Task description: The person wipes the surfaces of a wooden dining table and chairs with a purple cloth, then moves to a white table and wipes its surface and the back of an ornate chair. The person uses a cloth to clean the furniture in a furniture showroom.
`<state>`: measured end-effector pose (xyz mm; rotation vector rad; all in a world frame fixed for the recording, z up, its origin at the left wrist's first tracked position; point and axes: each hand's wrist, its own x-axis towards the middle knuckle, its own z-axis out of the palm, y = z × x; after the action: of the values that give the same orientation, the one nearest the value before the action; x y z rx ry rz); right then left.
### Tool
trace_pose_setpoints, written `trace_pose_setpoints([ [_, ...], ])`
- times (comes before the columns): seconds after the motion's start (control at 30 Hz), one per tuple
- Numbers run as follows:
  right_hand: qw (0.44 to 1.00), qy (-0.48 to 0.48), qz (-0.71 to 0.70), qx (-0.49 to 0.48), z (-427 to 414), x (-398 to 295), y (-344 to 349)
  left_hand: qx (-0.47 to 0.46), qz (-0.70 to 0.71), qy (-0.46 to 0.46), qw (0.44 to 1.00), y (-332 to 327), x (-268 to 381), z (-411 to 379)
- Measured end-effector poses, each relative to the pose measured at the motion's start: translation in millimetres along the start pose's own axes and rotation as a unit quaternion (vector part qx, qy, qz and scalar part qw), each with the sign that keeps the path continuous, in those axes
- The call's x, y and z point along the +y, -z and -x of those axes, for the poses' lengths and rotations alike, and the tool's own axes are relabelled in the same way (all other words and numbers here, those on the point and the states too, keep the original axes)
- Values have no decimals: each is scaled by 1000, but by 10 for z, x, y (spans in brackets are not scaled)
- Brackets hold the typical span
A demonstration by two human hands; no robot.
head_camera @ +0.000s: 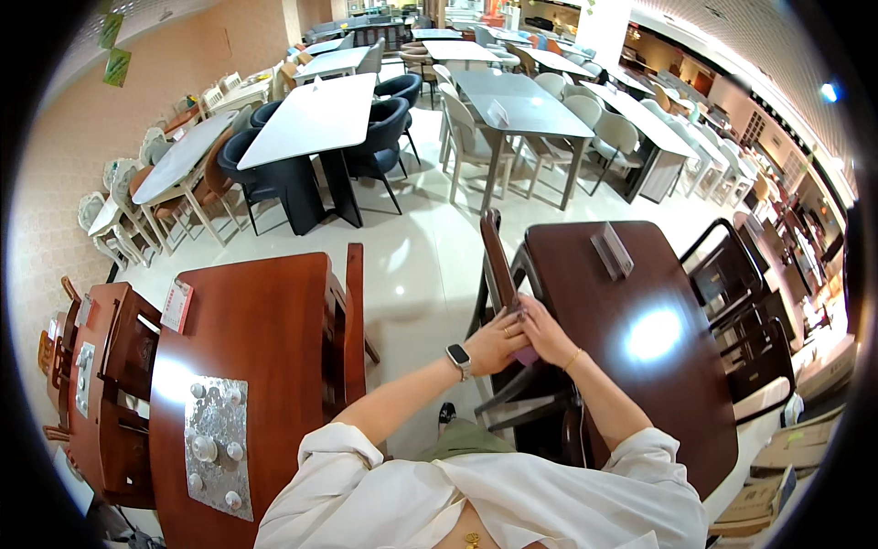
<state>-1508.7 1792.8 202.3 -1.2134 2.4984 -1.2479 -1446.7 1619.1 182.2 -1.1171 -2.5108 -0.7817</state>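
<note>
My left hand [495, 345], with a smartwatch on its wrist, meets my right hand [545, 334] in front of me. The fingers overlap near the curved top of a dark wooden chair [499, 257]. A bit of purple cloth [527, 355] shows beneath the fingers, and my right hand seems closed around it. Most of the cloth is hidden, and whether my left hand grips anything cannot be told. Close beside my right forearm lies the top of a dark brown table [617, 302], bearing a clear sign holder [612, 252].
On the left stands a reddish wooden table [281, 329] with a silver runner [218, 456] holding several small white pieces. A red-brown chair [354, 322] is beside it. Black chairs [744, 343] line the dark table's right side. Ahead, white-topped tables [319, 117] spread across a tiled floor [418, 254].
</note>
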Motion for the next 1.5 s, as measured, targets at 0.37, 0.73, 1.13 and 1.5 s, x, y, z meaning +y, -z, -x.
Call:
trace_pose_setpoints([
  [0.37, 987, -60, -117, 92, -748, 412, -161, 17, 22, 100, 995, 231, -1223, -415],
  [0.73, 981, -79, -73, 162, -690, 199, -263, 87, 81, 48, 992, 324, -1346, -534],
  [1.13, 996, -46, 18, 79, -1482, 268, -133, 84, 143, 114, 980, 782, -1549, -157],
  [1.5, 968, 31, 86, -233, -2882, 66, -439, 301, -8, 451, 840, 1787, -1974, 1408],
])
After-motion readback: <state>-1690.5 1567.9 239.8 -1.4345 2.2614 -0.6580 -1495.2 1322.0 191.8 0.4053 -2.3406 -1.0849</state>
